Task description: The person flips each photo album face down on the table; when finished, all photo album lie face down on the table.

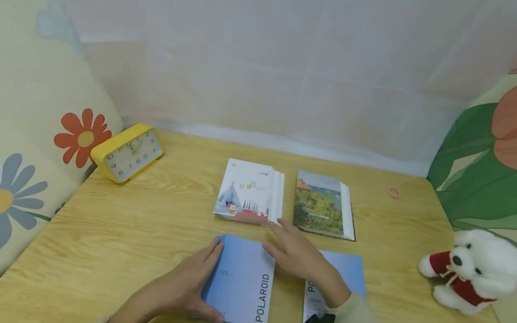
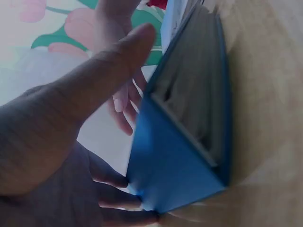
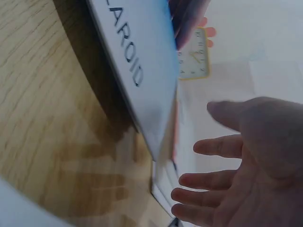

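Observation:
A blue photo album [image 1: 242,284] marked POLAROID lies on the table at the front. My left hand [image 1: 184,283] holds it along the spine [image 2: 175,161], fingers at the far left corner and thumb by the near edge. The page edges show in the left wrist view. My right hand [image 1: 299,255] is held with fingers spread near the album's far right corner, holding nothing; the right wrist view shows its palm and separated fingers. A second blue photo album [image 1: 345,265] lies under the right forearm, partly hidden by it.
Behind lie a white album with a tent picture [image 1: 245,190] and a landscape-covered album [image 1: 320,205]. A yellow clock [image 1: 127,153] stands at the back left, a white plush dog [image 1: 474,271] at the right. A pink ring [image 1: 393,192] lies at the back right.

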A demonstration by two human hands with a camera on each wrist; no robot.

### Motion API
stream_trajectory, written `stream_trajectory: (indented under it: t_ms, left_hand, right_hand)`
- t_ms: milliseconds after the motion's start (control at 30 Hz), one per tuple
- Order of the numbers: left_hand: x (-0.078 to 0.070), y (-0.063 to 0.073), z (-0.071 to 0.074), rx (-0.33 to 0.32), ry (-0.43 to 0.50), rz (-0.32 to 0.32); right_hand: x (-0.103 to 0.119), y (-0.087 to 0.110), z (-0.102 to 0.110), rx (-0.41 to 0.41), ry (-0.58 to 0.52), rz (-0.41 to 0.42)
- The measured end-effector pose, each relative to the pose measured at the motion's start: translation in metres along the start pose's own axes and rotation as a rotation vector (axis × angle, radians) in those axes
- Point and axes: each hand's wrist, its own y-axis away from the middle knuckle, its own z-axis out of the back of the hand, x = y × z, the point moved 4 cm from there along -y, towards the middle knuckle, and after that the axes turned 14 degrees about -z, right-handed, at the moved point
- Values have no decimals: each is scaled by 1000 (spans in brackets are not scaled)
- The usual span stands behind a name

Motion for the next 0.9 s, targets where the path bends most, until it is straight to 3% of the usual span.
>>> stream_trajectory:
  t_ms: [100, 200, 333, 500, 600, 800, 900]
  left_hand:
    - [5, 8, -8, -5, 73, 38]
    - [5, 12, -17, -57, 51, 42]
    - [3, 15, -26, -107, 7, 22]
    - [2, 19, -30, -161, 17, -42]
    - [4, 22, -30, -179, 98, -68]
    - [6, 27, -24, -138, 345, -15]
    - [3, 27, -19, -141, 416, -30]
  right_hand:
    - [6, -11, -11, 21, 23, 63]
    - [9, -14, -19, 12, 78, 117]
    - [11, -14, -25, -14, 147, 129]
    - [17, -15, -31, -35, 71, 115]
    - [20, -17, -37, -24, 3, 85]
    - [28, -18, -42, 2, -63, 58]
    - [30, -18, -42, 20, -96, 52]
